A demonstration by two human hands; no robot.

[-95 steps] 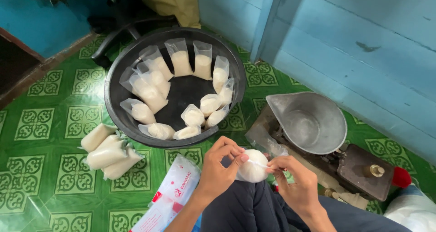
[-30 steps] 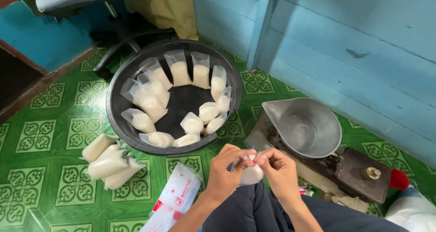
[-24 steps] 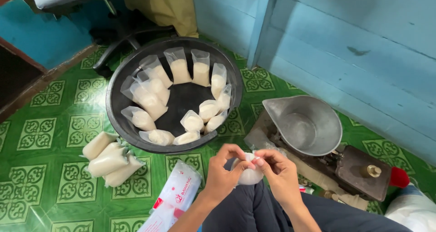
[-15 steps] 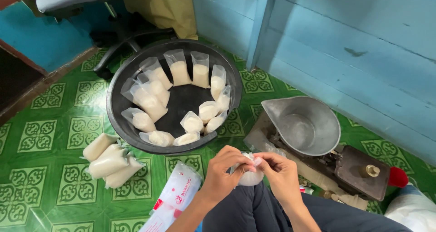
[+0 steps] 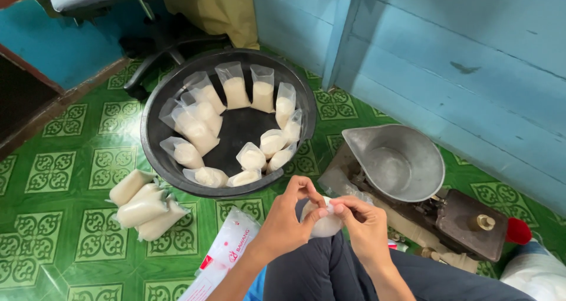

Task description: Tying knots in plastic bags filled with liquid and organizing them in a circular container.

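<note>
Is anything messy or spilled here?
Nothing is spilled. Both hands, left hand and right hand, pinch one small white-filled bag. Three filled bags lie on the green floor, outside the black basin where the other bags sit.

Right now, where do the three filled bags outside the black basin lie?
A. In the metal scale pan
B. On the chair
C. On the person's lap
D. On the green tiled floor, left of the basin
D: the three filled bags lie on the green tiled floor, beside the black basin.
</note>
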